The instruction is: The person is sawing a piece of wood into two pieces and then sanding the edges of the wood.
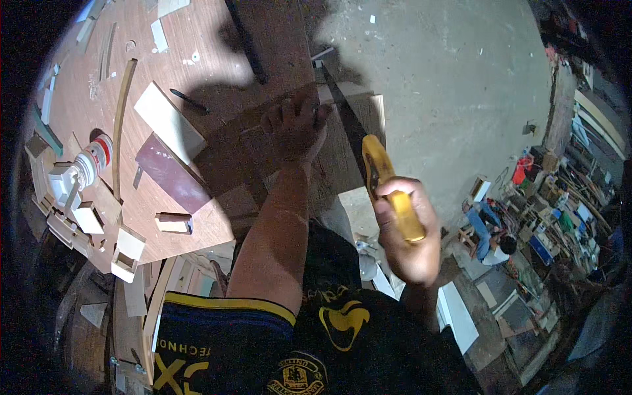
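My right hand (418,247) is closed round the yellow handle of a handsaw (376,155). The saw's dark blade slants up and away to the left, over a wooden board (370,118) that juts past the table's right edge. The blade lies against or just above the board; I cannot tell whether its teeth are in the wood. My left hand (296,128) lies flat on the board, left of the blade, its fingers spread and partly in shadow. It holds no tool.
On the brown table (217,39) lie a white panel (164,118), a maroon panel (171,174), a curved wooden strip (122,131), a dark pointed tool (189,101) and a white jar (94,158). Wood scraps and a seated person (494,249) are at the right.
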A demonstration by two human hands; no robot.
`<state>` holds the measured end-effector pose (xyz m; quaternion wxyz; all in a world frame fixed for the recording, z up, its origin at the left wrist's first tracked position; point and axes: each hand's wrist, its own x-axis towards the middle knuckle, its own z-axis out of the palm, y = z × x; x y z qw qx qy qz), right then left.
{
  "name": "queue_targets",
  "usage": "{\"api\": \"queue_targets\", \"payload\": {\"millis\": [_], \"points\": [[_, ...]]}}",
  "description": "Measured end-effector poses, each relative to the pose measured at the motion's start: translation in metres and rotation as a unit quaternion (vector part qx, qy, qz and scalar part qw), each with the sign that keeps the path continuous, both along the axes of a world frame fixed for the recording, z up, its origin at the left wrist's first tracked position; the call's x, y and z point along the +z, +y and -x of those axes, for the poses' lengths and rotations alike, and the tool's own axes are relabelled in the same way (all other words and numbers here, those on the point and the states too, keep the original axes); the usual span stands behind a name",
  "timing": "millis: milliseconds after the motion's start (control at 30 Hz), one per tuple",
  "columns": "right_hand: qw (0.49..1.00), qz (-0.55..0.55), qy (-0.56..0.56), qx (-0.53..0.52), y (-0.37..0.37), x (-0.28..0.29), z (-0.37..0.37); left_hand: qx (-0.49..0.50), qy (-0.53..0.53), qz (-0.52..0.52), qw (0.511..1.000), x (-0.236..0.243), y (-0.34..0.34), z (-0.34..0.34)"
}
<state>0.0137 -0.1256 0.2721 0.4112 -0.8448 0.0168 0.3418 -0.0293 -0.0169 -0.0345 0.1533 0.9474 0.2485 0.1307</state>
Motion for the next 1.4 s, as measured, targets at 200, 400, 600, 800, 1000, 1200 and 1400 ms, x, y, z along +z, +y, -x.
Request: {"api": "queue_targets", "payload": {"millis": [200,400,600,800,1000,1200,1400], "points": [[0.998,0.025,-0.034,0.048,-0.007,0.031,-0.001,0.010,0.007,0.003,1.000,0.023,0.002,-0.010],[0.999,0.034,0.034,0.021,-0.003,0.029,0.003,0.009,0.047,-0.003,0.999,0.026,0.001,-0.005],[1.000,-0.003,-0.013,0.017,-0.012,0.020,0.014,-0.008,0.013,0.009,1.000,0.001,-0.003,-0.009],[0.998,0.049,-0.001,0.028,-0.012,0.023,0.020,-0.004,0.034,0.012,0.999,-0.005,0.002,0.004],[0.999,-0.009,-0.046,-0.017,-0.026,-0.027,0.027,0.008,0.010,0.003,1.000,0.026,-0.005,-0.013],[0.999,0.032,0.026,-0.022,-0.013,0.013,0.012,-0.013,0.003,-0.032,0.999,-0.009,0.004,0.008],[0.996,0.003,-0.082,0.041,-0.017,0.005,0.023,0.016,0.026,0.024,0.999,0.022,-0.004,-0.008]]}}
